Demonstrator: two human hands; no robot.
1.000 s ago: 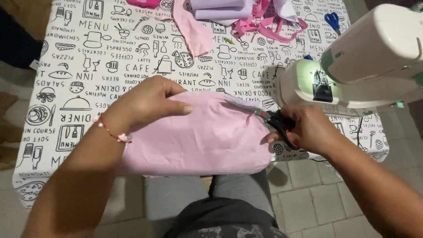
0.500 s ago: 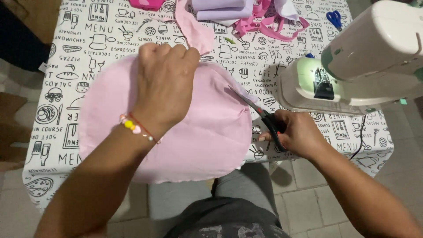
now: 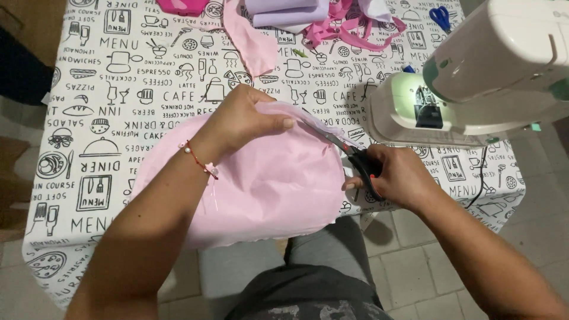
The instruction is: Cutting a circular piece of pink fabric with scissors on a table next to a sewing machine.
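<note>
Left hand (image 3: 240, 121) pinches pink fabric (image 3: 267, 184); right hand (image 3: 397, 176) grips scissors (image 3: 347, 151).

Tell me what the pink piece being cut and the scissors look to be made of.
Pink piece: thin woven cloth, matte, judging by its soft folds and limp drape over the table edge. Scissors: shiny metal blades that glint, with dark handles, probably plastic, in the right hand.

Pink fabric (image 3: 278, 184) lies flat, black-handled scissors (image 3: 349, 153) at its edge.
</note>
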